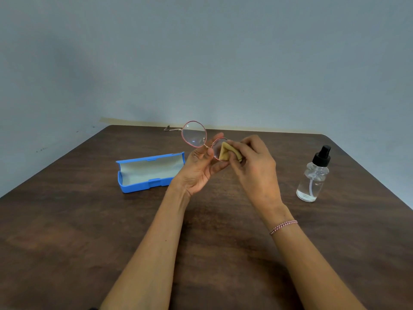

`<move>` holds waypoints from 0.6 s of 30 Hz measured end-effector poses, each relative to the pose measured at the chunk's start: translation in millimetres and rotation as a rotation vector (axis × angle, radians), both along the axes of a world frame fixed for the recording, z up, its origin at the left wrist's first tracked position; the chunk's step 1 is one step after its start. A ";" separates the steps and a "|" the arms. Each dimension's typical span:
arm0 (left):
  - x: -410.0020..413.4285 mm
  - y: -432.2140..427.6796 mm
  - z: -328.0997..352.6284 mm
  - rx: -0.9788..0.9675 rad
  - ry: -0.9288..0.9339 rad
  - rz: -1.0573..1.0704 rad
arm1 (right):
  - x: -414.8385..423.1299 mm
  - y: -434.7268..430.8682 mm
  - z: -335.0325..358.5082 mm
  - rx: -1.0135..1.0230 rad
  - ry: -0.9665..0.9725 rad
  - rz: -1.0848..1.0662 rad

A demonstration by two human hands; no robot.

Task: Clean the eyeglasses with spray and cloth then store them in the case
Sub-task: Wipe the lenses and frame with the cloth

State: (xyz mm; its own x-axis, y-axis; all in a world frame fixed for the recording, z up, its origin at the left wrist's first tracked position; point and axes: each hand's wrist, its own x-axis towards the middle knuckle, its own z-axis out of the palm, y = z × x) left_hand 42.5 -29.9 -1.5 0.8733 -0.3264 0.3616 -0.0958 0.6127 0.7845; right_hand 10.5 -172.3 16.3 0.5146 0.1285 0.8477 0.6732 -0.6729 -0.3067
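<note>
Thin pink metal-rimmed eyeglasses (pixel 194 134) with glossy lenses, soft tan cloth (pixel 224 151), smooth blue plastic case (pixel 143 184), clear glossy spray bottle (pixel 312 180), matt dark wood-grain desk (pixel 67 231).

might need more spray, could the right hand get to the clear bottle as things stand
Probably yes: the clear spray bottle with black pump stands alone on that side, path free, but the right hand holds the tan cloth.

soft, even, dimmish light; faint shadows under the arms on the tabletop (pixel 67 231). small glints on the glasses (pixel 194 134). wide-angle bending at the edges, slight overall softness.
</note>
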 end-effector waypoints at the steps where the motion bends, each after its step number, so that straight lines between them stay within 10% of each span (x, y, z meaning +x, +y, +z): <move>1: -0.4 -1.0 -0.4 0.022 0.002 -0.004 | -0.7 1.0 0.1 0.011 0.001 0.009; 18: 3.1 1.8 -2.9 0.025 0.014 -0.021 | 0.5 -1.6 -0.4 -0.047 -0.034 0.031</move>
